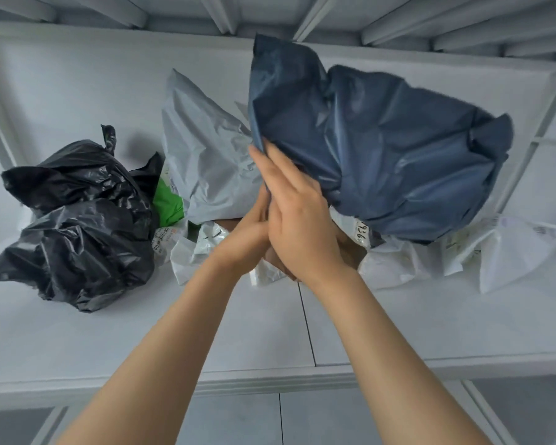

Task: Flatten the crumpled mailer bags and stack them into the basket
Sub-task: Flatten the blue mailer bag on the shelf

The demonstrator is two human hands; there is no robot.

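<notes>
Both hands meet at the lower left corner of a dark blue mailer bag lifted over the table.

The right hand lies with its fingers straight and close together against that corner, thumb out of sight. The left hand is tucked under it, its fingers covered, so I cannot tell how they sit. The puffed, creased blue bag blocks much of what lies behind it. A grey mailer bag stands just to its left, with a crumpled black bag farther left and a green scrap wedged between them. White mailer bags lie rumpled below, their labels too blurred to read. A brown shape peeks out beneath the wrists; what it is I cannot make out.
</notes>
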